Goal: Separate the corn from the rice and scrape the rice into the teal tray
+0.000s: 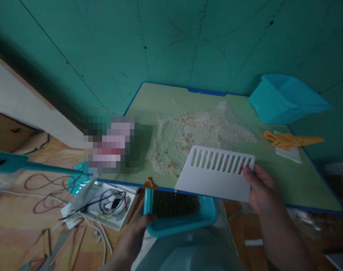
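My right hand (263, 188) grips a white plastic scraper (213, 184) with a row of slots along its far side. The scraper lies low over the near edge of a green tabletop (131, 150) with blue trim. Beyond it spreads a pile of white rice-like grains (220, 126), with several yellowish round beans (188, 139) scattered through it. Below the table edge, my left hand (137, 229) holds the left end of a teal tray (185, 227). Small dark green grains (174, 203), perhaps mung beans, lie inside the tray, partly hidden by the table edge.
A teal bin (285, 99) stands at the back right, near an orange cloth (292, 140) on a white piece. At left is a blurred-out pinkish object (112, 145). A white box of cables (112, 205) sits on the floor; a green wall (171, 45) rises behind.
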### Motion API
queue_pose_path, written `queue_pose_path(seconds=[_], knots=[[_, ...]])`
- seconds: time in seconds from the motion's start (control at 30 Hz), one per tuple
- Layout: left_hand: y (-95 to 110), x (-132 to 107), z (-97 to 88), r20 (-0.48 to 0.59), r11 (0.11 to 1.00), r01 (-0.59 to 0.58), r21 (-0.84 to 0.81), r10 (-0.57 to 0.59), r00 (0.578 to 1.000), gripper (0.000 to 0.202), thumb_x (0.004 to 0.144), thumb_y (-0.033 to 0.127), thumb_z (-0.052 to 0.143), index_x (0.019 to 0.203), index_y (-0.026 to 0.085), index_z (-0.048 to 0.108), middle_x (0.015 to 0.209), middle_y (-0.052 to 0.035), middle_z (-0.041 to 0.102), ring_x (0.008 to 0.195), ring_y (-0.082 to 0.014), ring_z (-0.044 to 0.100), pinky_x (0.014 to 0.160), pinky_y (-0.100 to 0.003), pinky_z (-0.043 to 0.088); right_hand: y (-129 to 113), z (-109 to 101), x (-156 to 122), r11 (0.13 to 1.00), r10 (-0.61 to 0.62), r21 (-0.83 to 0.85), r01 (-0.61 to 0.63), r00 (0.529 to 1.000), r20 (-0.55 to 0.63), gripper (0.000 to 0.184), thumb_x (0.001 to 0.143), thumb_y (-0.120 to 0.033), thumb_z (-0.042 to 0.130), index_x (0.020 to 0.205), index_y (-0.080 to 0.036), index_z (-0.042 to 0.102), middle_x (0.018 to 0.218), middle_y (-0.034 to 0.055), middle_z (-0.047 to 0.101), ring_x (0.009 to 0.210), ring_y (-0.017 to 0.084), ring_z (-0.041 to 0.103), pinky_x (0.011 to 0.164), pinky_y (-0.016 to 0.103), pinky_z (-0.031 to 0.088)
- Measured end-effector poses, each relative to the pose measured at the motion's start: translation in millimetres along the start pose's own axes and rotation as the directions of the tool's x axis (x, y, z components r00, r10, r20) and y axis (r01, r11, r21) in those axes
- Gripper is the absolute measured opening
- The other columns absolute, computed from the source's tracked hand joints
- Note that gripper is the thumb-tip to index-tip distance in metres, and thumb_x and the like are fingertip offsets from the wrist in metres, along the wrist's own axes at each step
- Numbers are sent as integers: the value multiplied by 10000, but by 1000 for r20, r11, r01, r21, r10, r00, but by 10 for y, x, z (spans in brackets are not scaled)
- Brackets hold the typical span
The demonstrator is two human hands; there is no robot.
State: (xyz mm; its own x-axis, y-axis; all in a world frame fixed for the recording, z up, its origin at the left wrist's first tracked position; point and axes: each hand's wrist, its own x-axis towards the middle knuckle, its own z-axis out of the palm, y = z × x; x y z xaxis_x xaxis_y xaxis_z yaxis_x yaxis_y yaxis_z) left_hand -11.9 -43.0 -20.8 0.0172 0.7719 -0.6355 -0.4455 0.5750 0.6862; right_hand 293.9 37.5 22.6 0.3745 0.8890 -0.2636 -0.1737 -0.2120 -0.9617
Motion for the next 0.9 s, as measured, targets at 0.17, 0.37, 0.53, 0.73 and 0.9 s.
queue_pose_path(seconds=[0.17, 0.37, 0.53, 0.73, 0.9], knots=[[1, 7, -30, 4, 1000, -7, -28, 7, 1000, 709, 627, 272, 736, 1330, 208, 670, 1242, -58, 774, 1346, -419, 531, 1111, -500, 409, -28, 72, -7, 991, -127, 33, 133, 983, -129, 344, 621, -524, 845, 805, -261, 723, 708, 40, 754, 633, 257, 710, 677, 449, 590], [-22, 16, -59, 0, 999, -23, -39, 23, 1000, 718, 627, 267, 732, 1339, 200, 665, 1261, -73, 766, 1356, -429, 518, 1106, -514, 412, -36, 181, 1, 992, -110, 48, 116, 988, -108, 343, 640, -503, 844, 821, -249, 703, 693, 34, 744, 742, 285, 736, 750, 464, 588], [-20, -6, -58, 7, 999, -19, -39, 19, 1000, 663, 626, 270, 728, 1286, 210, 704, 1242, -55, 775, 1362, -417, 515, 1115, -496, 409, -4, 109, 10, 998, -52, 35, 52, 999, 0, 406, 578, -531, 879, 798, -234, 711, 681, 41, 748, 675, 278, 729, 689, 446, 591], [-29, 14, -65, 19, 1000, -29, -7, 29, 999, 649, 632, 283, 732, 1277, 212, 710, 1232, -58, 778, 1317, -421, 558, 1131, -500, 391, 19, 72, 6, 998, -64, 26, 63, 998, 15, 416, 572, -535, 883, 803, -233, 713, 677, 39, 748, 623, 261, 718, 660, 427, 589], [-27, 28, -65, 14, 999, -44, -2, 44, 999, 689, 628, 284, 738, 1309, 196, 685, 1265, -78, 762, 1333, -428, 541, 1110, -497, 419, 5, 172, -11, 993, -120, 18, 120, 993, -9, 382, 659, -536, 837, 860, -237, 714, 717, 40, 760, 723, 272, 737, 711, 428, 587]])
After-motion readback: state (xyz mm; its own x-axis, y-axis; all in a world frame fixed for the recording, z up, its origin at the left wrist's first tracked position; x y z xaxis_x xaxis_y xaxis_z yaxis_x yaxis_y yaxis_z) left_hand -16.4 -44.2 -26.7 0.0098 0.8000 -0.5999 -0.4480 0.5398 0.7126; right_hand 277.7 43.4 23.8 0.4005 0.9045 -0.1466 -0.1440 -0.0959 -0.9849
